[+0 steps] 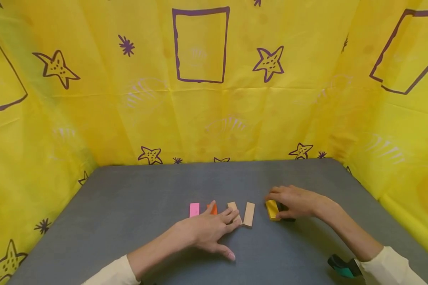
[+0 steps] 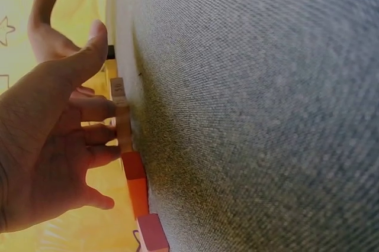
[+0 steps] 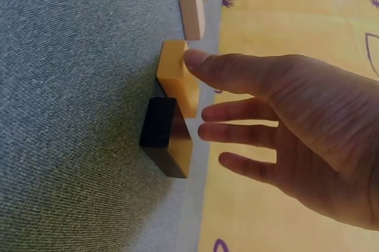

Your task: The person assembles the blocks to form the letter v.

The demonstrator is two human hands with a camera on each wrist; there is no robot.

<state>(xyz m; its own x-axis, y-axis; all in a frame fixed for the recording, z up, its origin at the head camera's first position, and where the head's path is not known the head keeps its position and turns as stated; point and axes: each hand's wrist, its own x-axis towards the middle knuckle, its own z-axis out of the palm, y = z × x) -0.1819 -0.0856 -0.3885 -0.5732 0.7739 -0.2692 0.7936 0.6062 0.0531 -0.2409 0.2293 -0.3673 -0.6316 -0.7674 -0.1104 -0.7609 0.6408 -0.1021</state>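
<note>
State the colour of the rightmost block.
The rightmost block is black, shown best in the right wrist view.

Six small oblong blocks lie in a loose row on the desk [image 1: 128, 190]: from the left, a pink block [image 1: 194, 209], a partly covered orange block [image 2: 138, 196], then a left wooden block [image 1: 232, 205] and a right wooden block [image 1: 249, 215], near ends close, far ends spread. Past a gap, a yellow block [image 1: 272, 209] sits slightly turned, a black block [image 3: 159, 125] just beside it.

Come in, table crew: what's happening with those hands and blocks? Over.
Left hand: spread over a slanted plain block. Right hand: thumb and fingers around the yellow block. Possible snag: black block right beside it.
</note>
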